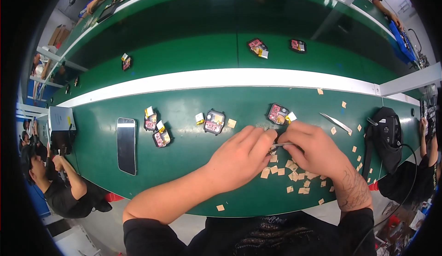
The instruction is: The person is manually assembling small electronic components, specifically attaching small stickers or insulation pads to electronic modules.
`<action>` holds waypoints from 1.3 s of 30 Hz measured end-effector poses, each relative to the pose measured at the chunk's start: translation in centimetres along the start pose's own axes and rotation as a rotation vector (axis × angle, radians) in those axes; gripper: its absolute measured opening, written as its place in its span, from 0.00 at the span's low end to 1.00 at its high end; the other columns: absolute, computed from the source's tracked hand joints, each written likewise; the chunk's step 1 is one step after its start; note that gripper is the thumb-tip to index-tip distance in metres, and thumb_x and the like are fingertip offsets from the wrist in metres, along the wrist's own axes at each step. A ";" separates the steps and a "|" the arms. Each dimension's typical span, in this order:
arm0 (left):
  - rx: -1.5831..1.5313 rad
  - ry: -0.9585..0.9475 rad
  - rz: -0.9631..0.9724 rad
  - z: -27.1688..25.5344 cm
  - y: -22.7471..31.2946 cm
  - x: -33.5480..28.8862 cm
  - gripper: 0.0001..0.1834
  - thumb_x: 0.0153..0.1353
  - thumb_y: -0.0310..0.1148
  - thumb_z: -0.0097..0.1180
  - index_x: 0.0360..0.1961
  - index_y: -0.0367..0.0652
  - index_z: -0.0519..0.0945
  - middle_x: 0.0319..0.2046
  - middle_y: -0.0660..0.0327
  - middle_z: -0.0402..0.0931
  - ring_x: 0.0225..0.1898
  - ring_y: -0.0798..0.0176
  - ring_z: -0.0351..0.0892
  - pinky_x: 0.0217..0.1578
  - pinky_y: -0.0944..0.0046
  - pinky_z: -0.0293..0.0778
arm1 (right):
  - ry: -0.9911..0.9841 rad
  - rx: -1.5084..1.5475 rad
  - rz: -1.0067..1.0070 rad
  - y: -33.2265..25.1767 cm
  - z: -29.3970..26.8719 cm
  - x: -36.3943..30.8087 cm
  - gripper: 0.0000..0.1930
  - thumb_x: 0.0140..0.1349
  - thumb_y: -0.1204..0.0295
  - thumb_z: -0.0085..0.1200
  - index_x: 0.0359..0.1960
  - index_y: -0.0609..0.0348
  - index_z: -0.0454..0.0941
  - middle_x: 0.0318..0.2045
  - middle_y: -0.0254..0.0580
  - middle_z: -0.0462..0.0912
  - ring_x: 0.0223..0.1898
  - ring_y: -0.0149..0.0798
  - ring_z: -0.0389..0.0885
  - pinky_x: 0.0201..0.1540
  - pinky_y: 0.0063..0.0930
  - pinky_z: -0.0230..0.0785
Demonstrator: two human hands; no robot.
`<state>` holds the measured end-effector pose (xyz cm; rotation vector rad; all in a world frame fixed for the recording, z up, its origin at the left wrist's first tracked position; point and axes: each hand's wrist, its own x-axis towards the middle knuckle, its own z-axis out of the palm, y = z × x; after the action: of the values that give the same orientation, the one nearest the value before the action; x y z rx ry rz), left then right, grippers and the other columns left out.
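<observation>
My left hand [241,157] is closed, its fingertips on a small dark thing [274,150] that is mostly hidden between my hands. My right hand [313,148] pinches a thin metal tool [282,144], which looks like tweezers, against that dark thing. Just beyond my fingers lies an open watch case [277,113] with a red circuit board and a silver battery [291,117] on a yellow tab. Another open watch case [214,121] sits farther left, with its battery [199,118] beside it. Beneath and around my hands are scattered small tan paper squares [293,176].
Two more watch cases [161,138] lie left of centre, beside a dark phone [126,145]. A pointed metal tool [337,123] and a black bag [386,136] are at the right. A white rail [221,78] separates this bench from a conveyor carrying more cases [258,47]. Co-workers sit at both sides.
</observation>
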<state>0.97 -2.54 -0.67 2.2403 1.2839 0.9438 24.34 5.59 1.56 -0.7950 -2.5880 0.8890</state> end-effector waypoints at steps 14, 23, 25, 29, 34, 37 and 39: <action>-0.059 -0.099 0.014 0.6 -0.1 0.0 0.34 0.54 0.25 0.77 0.59 0.38 0.72 0.48 0.46 0.80 0.47 0.39 0.81 0.47 0.44 0.80 | 0.118 0.159 0.024 0.5 1.0 0.1 0.13 0.63 0.72 0.70 0.48 0.57 0.82 0.43 0.45 0.85 0.42 0.50 0.89 0.42 0.43 0.83; 0.099 -0.247 -0.096 -0.8 1.0 0.0 0.14 0.64 0.32 0.61 0.48 0.39 0.84 0.46 0.52 0.84 0.45 0.45 0.84 0.48 0.46 0.80 | 0.175 0.351 -0.058 1.2 2.5 0.0 0.10 0.62 0.79 0.60 0.44 0.55 0.78 0.40 0.46 0.80 0.42 0.59 0.84 0.40 0.50 0.77; 0.153 -0.376 -0.130 -1.1 1.1 0.4 0.21 0.80 0.41 0.45 0.54 0.40 0.88 0.48 0.54 0.87 0.48 0.48 0.87 0.53 0.46 0.82 | 0.070 0.322 -0.071 2.2 2.6 -0.5 0.12 0.66 0.78 0.61 0.50 0.55 0.78 0.46 0.44 0.80 0.44 0.58 0.85 0.40 0.51 0.77; 0.207 -0.211 -0.049 -1.6 1.4 0.2 0.12 0.63 0.32 0.68 0.48 0.44 0.89 0.45 0.54 0.86 0.46 0.48 0.86 0.49 0.48 0.81 | 0.120 0.463 -0.174 2.6 1.8 0.0 0.08 0.63 0.78 0.62 0.42 0.62 0.80 0.38 0.50 0.84 0.39 0.60 0.85 0.40 0.52 0.76; 0.196 -0.145 0.048 -1.0 1.5 1.0 0.15 0.54 0.25 0.79 0.43 0.44 0.89 0.43 0.53 0.85 0.44 0.45 0.85 0.45 0.49 0.82 | 0.122 0.456 -0.178 4.5 2.9 0.9 0.07 0.59 0.75 0.66 0.38 0.64 0.85 0.31 0.51 0.87 0.35 0.58 0.86 0.38 0.49 0.76; 0.197 -0.137 0.026 -0.8 1.4 0.8 0.15 0.55 0.25 0.79 0.44 0.44 0.90 0.43 0.53 0.85 0.44 0.46 0.85 0.47 0.49 0.81 | 0.112 0.472 -0.175 5.6 3.7 1.4 0.08 0.59 0.73 0.69 0.37 0.63 0.89 0.28 0.48 0.89 0.32 0.52 0.88 0.35 0.44 0.77; 0.196 -0.113 0.022 -0.6 1.2 0.5 0.17 0.55 0.26 0.79 0.46 0.44 0.91 0.43 0.53 0.85 0.45 0.45 0.85 0.47 0.50 0.82 | 0.098 0.370 -0.185 5.9 4.1 1.5 0.08 0.59 0.72 0.69 0.37 0.63 0.89 0.28 0.47 0.89 0.33 0.51 0.89 0.35 0.44 0.77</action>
<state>1.45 -2.70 0.74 2.4218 1.3547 0.7146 23.76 8.44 -5.20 -0.4744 -2.2692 1.1890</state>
